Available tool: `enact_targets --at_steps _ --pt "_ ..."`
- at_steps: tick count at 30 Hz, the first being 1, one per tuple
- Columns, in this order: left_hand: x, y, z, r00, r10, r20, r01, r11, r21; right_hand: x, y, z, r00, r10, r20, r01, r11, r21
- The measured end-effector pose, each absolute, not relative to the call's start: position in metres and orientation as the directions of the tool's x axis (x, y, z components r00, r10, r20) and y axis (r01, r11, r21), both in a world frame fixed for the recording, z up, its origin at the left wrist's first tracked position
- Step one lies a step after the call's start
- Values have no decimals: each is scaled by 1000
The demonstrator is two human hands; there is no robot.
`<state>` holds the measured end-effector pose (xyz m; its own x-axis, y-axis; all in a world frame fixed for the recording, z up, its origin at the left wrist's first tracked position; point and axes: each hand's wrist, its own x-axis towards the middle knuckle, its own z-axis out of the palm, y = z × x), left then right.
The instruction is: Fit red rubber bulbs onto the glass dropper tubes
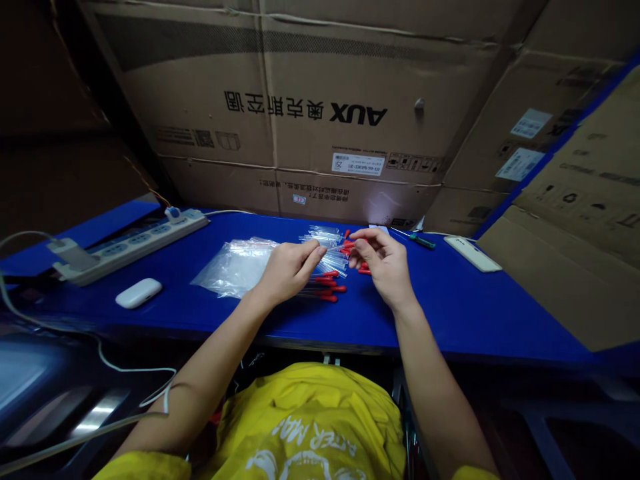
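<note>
Head view: left hand point(290, 270) and right hand point(383, 261) each hold a pinch grip on a red-capped tube point(336, 252) above the loose pile point(327, 288) mid-counter point(450, 307), with plastic bags point(235, 267) to the left; most tubes look unhandled.

Clear tubes point(330, 268) with red ends lie flat in a loose heap at scene centre, roughly parallel, running left-right, red ends mostly right and near.
</note>
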<state>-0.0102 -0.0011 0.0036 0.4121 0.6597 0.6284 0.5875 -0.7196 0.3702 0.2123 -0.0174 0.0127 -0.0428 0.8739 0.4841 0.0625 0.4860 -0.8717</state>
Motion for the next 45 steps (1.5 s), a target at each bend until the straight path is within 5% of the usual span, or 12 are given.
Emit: enact_targets --at_steps 29,45 --pt "5 -8 -2 452 557 697 521 -799 300 182 -29 3 115 830 546 -2 550 -835" --pt "-4 -3 3 433 568 700 473 -804 360 226 -21 21 -32 883 468 -4 469 -883"
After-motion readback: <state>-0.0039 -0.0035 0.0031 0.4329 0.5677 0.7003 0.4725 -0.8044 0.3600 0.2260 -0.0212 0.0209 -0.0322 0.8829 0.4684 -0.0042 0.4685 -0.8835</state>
